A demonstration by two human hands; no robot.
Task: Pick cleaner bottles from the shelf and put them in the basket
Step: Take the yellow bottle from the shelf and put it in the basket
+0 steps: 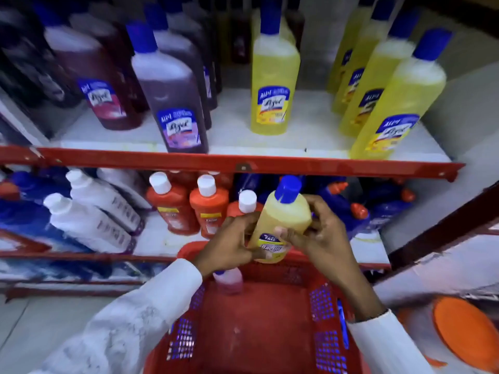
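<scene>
Both hands hold one yellow cleaner bottle (pixel 280 220) with a blue cap, tilted with the cap leaning up and to the right, above the far rim of the red basket (pixel 253 319).

Left hand (pixel 232 244): grip closed on the bottle's lower left side, fingertips wrapped over the label area. Right hand (pixel 321 233): grip closed on the bottle's right side and lower front, thumb lying across the label, fingers curled behind the body. The bottle sits between the two hands, its cap and shoulder clear of both.

Basket: a pink bottle (pixel 229 282) lies inside at the far left corner, partly hidden beneath the left wrist. Both white sleeves extend over the basket sides.

Upper shelf (pixel 270 160), red front edge: purple bottle (pixel 172 98) at the front left, yellow bottle (pixel 272 82) at centre, further yellow bottles at right, all upright. Lower shelf behind the hands: orange bottles (pixel 208 206) with white caps, white bottles (pixel 91 211) to the left, blue bottles to the right.
</scene>
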